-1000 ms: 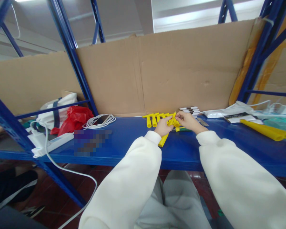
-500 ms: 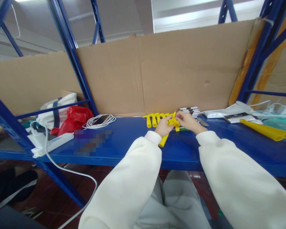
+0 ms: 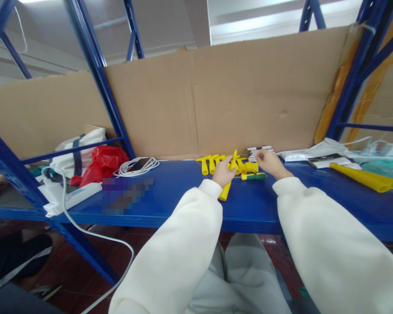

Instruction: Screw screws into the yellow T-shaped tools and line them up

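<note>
My left hand [image 3: 224, 172] is closed around a yellow T-shaped plastic piece, whose hollow tube end [image 3: 225, 192] sticks out below the palm and whose narrow head [image 3: 234, 159] rises past the fingers. My right hand [image 3: 269, 162] is apart from it, fingers curled together beside a stack of white and dark strips [image 3: 253, 153]. Whatever those fingertips hold, if anything, cannot be made out. Between the hands lies a green and yellow screwdriver [image 3: 253, 176]. Behind it are several small yellow pieces [image 3: 251, 167]. More yellow T-shaped pieces [image 3: 212, 165] stand in a row left of them.
A blue shelf top [image 3: 177, 192] carries everything, with a cardboard sheet [image 3: 249, 96] behind. Coiled white cable [image 3: 137, 166], a red bag [image 3: 106, 162] and a power strip [image 3: 74, 197] are on the left. Long yellow tubes [image 3: 363, 176] and white packets [image 3: 330, 161] lie right.
My right hand has left the yellow piece and moved right, to the strips. The screwdriver and small yellow pieces are now uncovered. My left hand keeps its hold.
</note>
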A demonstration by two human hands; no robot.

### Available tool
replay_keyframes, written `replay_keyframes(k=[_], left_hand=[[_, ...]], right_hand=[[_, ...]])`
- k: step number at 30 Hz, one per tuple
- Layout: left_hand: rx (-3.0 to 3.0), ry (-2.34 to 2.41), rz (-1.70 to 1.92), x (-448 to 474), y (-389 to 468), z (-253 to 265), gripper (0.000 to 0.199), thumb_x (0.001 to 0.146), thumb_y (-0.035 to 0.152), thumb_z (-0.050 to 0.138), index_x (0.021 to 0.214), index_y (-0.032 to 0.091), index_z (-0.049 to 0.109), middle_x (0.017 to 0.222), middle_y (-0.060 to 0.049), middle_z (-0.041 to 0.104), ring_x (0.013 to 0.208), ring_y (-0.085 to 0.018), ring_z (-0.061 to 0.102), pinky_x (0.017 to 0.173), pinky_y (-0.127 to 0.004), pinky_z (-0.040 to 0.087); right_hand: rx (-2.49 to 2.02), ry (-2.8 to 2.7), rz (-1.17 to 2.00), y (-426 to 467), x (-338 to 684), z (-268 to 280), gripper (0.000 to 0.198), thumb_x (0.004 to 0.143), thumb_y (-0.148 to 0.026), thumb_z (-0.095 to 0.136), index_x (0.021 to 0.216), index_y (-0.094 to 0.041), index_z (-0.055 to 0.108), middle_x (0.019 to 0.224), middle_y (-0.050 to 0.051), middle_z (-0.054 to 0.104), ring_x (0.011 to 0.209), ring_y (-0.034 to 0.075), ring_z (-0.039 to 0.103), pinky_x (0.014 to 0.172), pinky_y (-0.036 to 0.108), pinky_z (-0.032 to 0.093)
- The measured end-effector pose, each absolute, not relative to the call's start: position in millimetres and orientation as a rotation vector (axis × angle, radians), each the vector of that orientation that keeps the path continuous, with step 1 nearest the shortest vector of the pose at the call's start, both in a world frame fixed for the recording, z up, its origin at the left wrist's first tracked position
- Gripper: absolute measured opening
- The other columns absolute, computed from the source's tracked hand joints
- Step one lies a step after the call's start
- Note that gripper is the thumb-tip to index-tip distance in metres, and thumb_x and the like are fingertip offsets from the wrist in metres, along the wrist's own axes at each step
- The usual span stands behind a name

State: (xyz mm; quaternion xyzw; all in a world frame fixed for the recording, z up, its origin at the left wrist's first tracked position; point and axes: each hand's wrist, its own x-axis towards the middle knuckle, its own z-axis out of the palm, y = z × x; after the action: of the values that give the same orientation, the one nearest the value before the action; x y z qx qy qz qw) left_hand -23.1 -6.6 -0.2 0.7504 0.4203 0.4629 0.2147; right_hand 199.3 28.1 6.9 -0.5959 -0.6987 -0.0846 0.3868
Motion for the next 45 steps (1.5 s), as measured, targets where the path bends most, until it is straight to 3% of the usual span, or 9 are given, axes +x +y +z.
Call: replay_keyframes(k=[5,10,19,25,35,41,45], left_hand=[[2.097,1.151,1.298,-23.6,-3.6,-2.1,0.061,0.08,0.005,0.066,0.14,0.017,0.065,0.139,-0.013,0.069,0.12,-0.026,0.071,0.112,-0.046,0.051],[2.122,1.143,1.302,-24.8,-2.9,-1.7,0.063,0.078,0.005,0.07,0.139,0.018,0.066,0.136,-0.014,0.071,0.118,-0.027,0.071,0.111,-0.047,0.052],[2.122,1.142,1.282,-24.1,-5.3,0.6,0.063,0.078,0.003,0.068,0.139,0.019,0.067,0.137,-0.013,0.071,0.122,-0.028,0.07,0.113,-0.046,0.051],[2.095,1.197,1.222,-22.0,-11.5,4.8,0.061,0.081,0.002,0.064,0.141,0.011,0.063,0.144,-0.018,0.065,0.128,-0.03,0.067,0.113,-0.046,0.051],[2.106,1.171,1.238,-21.9,-9.3,3.4,0.06,0.08,0.002,0.065,0.139,0.015,0.066,0.141,-0.015,0.068,0.126,-0.029,0.068,0.114,-0.046,0.051],[2.062,1.119,1.271,-22.8,-4.1,-0.4,0.061,0.079,0.002,0.065,0.138,0.015,0.067,0.14,-0.015,0.069,0.124,-0.029,0.069,0.113,-0.047,0.051],[1.936,1.059,1.305,-19.9,-0.7,-4.6,0.058,0.079,0.003,0.064,0.136,0.016,0.067,0.139,-0.014,0.069,0.113,-0.026,0.073,0.103,-0.041,0.058]], right_hand=[[-1.992,-1.569,-0.238,26.3,232.5,3.0,0.022,0.088,-0.02,0.053,0.094,-0.017,0.075,0.105,0.02,0.075,0.104,0.034,0.07,0.084,0.042,0.053],[-2.179,-1.507,-0.141,22.2,246.9,-6.4,0.027,0.091,-0.031,0.057,0.102,-0.017,0.078,0.118,0.023,0.072,0.117,0.039,0.065,0.093,0.052,0.051],[-2.198,-1.622,-0.272,33.5,248.6,-20.5,0.032,0.083,-0.022,0.057,0.105,-0.016,0.079,0.114,0.023,0.071,0.118,0.039,0.061,0.095,0.057,0.049],[-2.189,-1.693,-0.262,30.7,245.9,-16.6,0.033,0.085,-0.023,0.053,0.105,-0.016,0.078,0.119,0.023,0.07,0.12,0.039,0.059,0.096,0.058,0.048],[-2.181,-1.725,-0.204,22.4,237.7,-11.4,0.032,0.083,-0.015,0.054,0.105,-0.014,0.077,0.126,0.025,0.068,0.124,0.041,0.06,0.099,0.059,0.049],[-2.143,-1.69,-0.201,21.9,233.3,-8.8,0.034,0.082,-0.016,0.058,0.111,-0.015,0.077,0.128,0.022,0.069,0.123,0.038,0.062,0.1,0.053,0.051],[-2.048,-1.666,-0.179,27.0,231.5,-8.1,0.034,0.084,-0.019,0.06,0.113,-0.015,0.076,0.126,0.02,0.07,0.121,0.036,0.064,0.098,0.048,0.051]])
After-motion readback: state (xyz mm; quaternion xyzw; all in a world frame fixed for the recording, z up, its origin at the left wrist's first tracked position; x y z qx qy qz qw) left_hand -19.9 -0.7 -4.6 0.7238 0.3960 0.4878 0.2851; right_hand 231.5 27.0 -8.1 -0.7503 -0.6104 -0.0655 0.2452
